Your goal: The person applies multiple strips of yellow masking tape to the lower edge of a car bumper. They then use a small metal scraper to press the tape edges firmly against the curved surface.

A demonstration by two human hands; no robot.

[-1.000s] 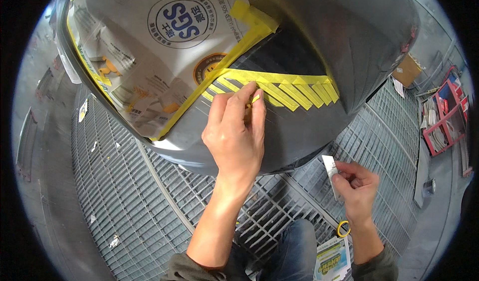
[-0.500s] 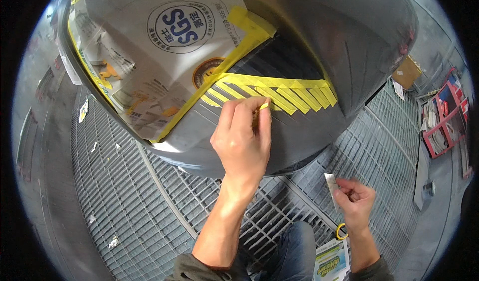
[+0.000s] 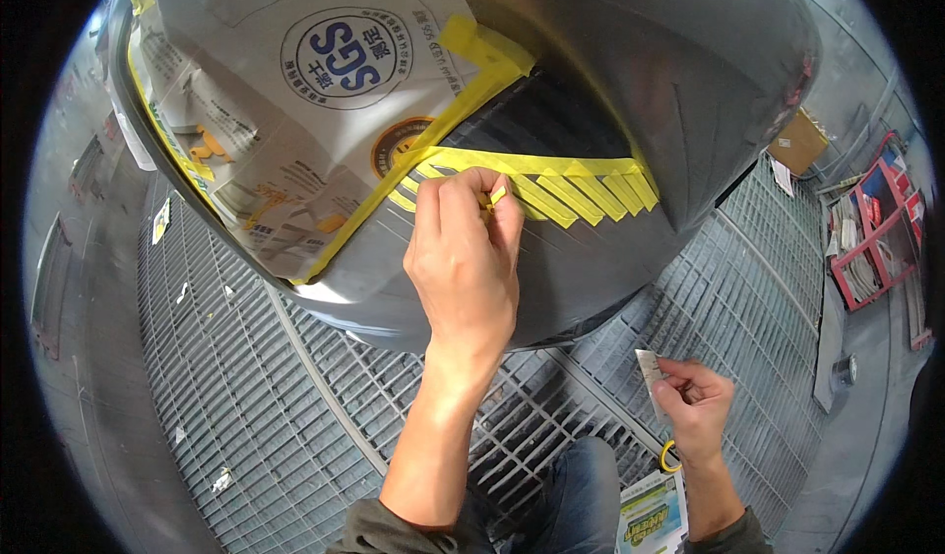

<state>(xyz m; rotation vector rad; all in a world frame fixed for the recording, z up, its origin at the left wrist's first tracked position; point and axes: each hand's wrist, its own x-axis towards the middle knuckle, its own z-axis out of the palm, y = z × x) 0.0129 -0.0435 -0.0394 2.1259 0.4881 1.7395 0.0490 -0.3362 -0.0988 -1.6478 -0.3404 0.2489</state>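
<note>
A dark grey curved panel, seemingly a car bumper (image 3: 591, 269), fills the upper middle. Slanted strips of yellow masking tape (image 3: 581, 198) line the lower edge of its black ribbed inset (image 3: 561, 116). My left hand (image 3: 463, 259) is closed at the strips, pinching a small piece of yellow tape (image 3: 497, 196) between thumb and fingers; the hand hides part of the row. Lower right, away from the panel, my right hand (image 3: 697, 411) grips a flat metal cutter blade (image 3: 648, 369) with a slanted tip pointing up.
Printed masking paper (image 3: 236, 92), edged with yellow tape, covers the panel's left. Below lies a metal grating floor (image 3: 266, 397) with paper scraps. A yellow tape roll (image 3: 670, 456) and a printed sheet (image 3: 650, 515) are near my right forearm. A red rack (image 3: 876, 259) and cardboard piece (image 3: 797, 144) stand right.
My left hand has shifted slightly left and up along the tape strips, still pinching tape. My right hand with the blade has hardly moved. The whole view has shifted a little.
</note>
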